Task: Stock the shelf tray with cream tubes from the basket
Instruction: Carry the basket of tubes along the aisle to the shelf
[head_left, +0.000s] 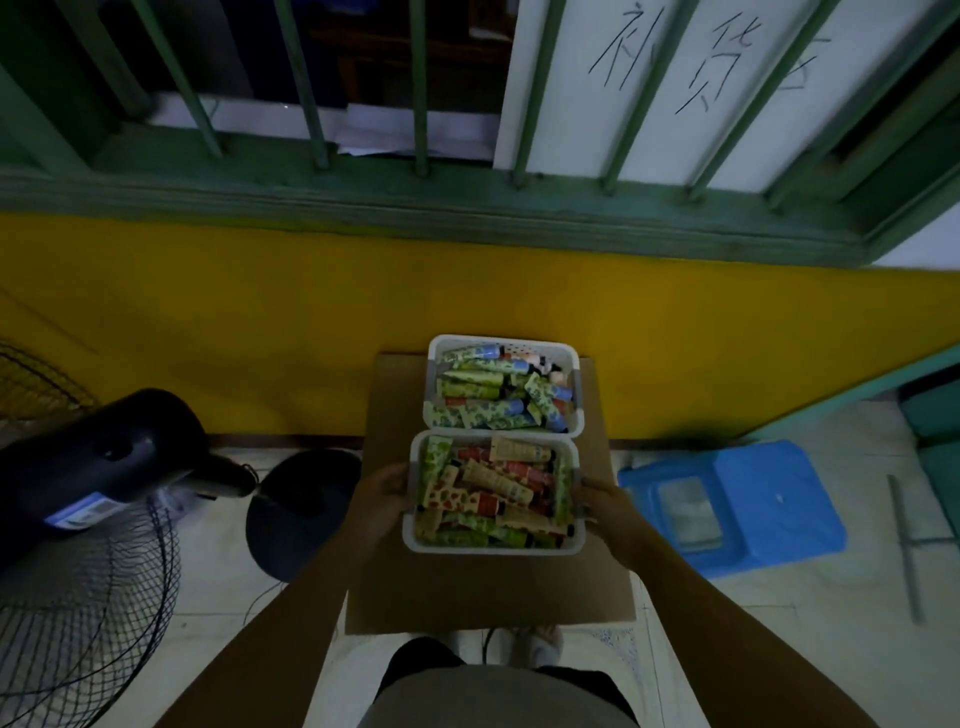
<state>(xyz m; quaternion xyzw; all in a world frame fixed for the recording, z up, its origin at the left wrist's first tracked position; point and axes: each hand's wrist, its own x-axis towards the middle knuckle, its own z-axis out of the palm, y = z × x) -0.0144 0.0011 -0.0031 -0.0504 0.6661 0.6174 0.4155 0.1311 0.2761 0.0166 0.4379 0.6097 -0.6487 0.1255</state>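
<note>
— Where's the basket (415, 540)?
— On the cardboard box (488, 587), touching a second basket (569, 353); long axis runs away from the person.
— Hands?
— Left hand (382, 499) and right hand (605, 506) curl round its side rims. Cream tubes (493, 483) lie jumbled inside.

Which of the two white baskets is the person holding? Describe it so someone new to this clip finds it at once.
Start at the brown cardboard sheet on the floor below the yellow wall. Two white baskets sit end to end on it; the held basket is the nearer one, with the left hand and right hand on its sides. Its tubes are mostly red, cream and green, while the far basket holds blue-capped ones.
</note>
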